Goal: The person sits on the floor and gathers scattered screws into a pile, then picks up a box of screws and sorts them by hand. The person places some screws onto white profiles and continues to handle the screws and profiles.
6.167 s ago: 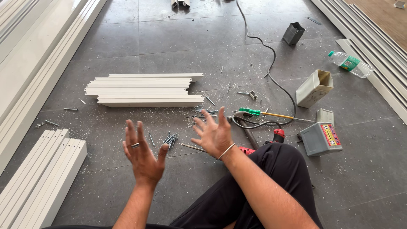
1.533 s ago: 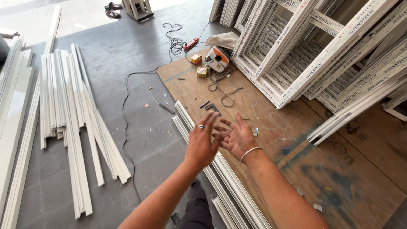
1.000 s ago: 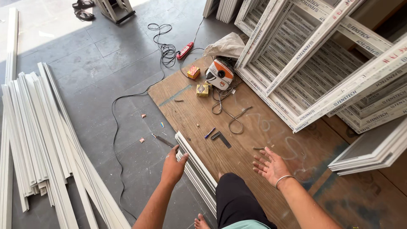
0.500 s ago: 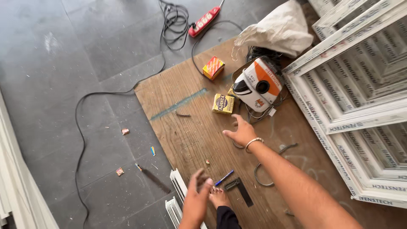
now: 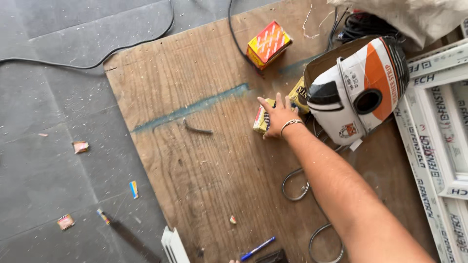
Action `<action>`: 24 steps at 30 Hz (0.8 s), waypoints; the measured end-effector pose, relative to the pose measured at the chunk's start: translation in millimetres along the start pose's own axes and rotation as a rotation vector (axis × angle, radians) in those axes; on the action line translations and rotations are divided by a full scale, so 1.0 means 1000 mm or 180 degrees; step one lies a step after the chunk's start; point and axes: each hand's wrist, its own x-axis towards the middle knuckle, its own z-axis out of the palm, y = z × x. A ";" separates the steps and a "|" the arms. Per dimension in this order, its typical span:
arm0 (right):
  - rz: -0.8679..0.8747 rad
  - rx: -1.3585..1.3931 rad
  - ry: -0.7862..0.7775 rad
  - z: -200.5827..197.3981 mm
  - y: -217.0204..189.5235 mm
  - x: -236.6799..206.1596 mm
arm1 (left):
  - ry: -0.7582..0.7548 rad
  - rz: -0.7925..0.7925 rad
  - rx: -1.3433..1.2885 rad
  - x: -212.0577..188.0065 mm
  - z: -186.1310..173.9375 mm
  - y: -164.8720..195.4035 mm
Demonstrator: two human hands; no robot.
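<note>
The right hand (image 5: 280, 117) is laid, fingers spread, on a small yellow box (image 5: 262, 120) lying on the plywood board (image 5: 204, 160), near the middle of the board's far half. Just right of it a white-and-orange machine (image 5: 360, 87) is seen; a second box (image 5: 269, 44), red and yellow, lies beyond, near the board's far edge. Left of the yellow box open board is left as far as the edge, with only a bent nail (image 5: 197, 129). A blue pen (image 5: 257, 248) lies at the near edge. The left hand's state cannot be told.
</note>
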 end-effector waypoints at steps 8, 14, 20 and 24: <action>-0.0022 -0.0446 0.0180 0.043 -0.009 -0.002 | 0.0261 -0.0181 0.0230 0.026 -0.034 0.012; -0.0134 0.0796 -0.0354 0.111 -0.027 -0.083 | 0.0196 -0.0239 0.0293 0.022 -0.068 0.022; -0.0165 0.2060 -0.0877 0.166 -0.060 -0.223 | -0.0015 -0.0332 0.0487 -0.026 -0.050 0.027; -0.0627 0.2439 -0.1228 0.184 -0.062 -0.302 | -0.0210 -0.0464 0.0817 -0.074 -0.034 0.038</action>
